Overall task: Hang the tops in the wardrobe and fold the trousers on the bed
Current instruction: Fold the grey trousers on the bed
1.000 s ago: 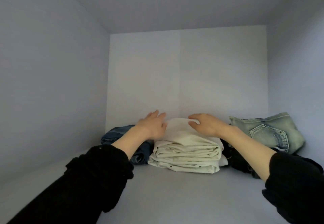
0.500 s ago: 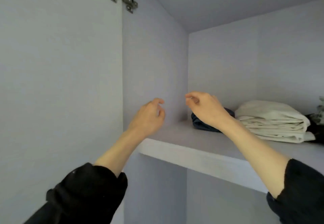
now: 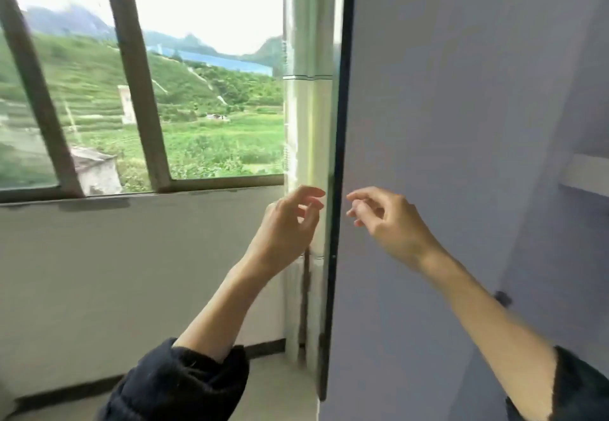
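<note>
Lilac wardrobe door [image 3: 428, 124] ajar; left hand [image 3: 283, 226] and right hand [image 3: 392, 223] either side of its edge, fingers loosely curled, empty, probably free for next garment.

Window [image 3: 141, 74] lies left; wardrobe door [image 3: 428, 157] right; 2 hands, left hand [image 3: 283, 226], right hand [image 3: 392, 223], flank its edge.

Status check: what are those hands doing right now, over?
Left hand open, empty. Right hand open, empty. No clothes in view. Grey wardrobe door between hands and shelf.
</note>
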`<state>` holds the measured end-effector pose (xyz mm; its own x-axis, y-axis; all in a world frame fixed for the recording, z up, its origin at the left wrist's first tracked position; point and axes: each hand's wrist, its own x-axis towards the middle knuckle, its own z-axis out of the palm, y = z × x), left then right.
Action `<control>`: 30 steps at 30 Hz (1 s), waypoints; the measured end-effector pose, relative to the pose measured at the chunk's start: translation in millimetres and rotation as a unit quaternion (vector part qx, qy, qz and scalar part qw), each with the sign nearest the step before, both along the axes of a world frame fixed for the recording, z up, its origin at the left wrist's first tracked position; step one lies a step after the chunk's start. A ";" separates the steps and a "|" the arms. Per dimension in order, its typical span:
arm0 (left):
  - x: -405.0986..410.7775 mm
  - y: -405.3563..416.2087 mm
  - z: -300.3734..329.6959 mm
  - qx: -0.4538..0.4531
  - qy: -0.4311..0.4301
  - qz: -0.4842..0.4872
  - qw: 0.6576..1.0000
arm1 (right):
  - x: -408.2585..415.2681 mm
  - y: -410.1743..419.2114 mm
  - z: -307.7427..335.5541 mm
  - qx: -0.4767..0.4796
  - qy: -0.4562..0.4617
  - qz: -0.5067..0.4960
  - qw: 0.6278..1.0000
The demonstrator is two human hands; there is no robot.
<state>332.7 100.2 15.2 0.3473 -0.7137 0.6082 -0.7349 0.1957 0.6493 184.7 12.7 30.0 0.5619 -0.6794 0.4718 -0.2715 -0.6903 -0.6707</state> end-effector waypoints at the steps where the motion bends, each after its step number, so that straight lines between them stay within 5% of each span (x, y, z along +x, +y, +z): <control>1: 21.6 21.3 -11.1 0.014 0.008 0.032 0.999 | 22.4 16.0 -11.2 0.011 0.006 0.032 0.999; 8: 143.7 183.8 -65.5 0.074 0.063 0.254 0.962 | 187.8 121.7 -73.8 0.054 0.054 0.249 0.966; 14: 190.1 321.6 -108.4 0.090 0.162 0.450 0.873 | 301.8 221.4 -105.4 0.068 0.132 0.427 0.892; 22: 125.1 516.1 -160.4 0.061 0.275 0.665 0.692 | 365.6 418.7 -137.9 0.021 0.183 0.650 0.737; 27: 40.5 628.5 -185.0 0.003 0.304 0.773 0.556 | 338.6 565.1 -159.9 0.015 0.208 0.771 0.601; 30: -1.3 676.3 -202.0 -0.026 0.323 0.801 0.504 | 310.3 634.8 -179.8 0.006 0.227 0.811 0.539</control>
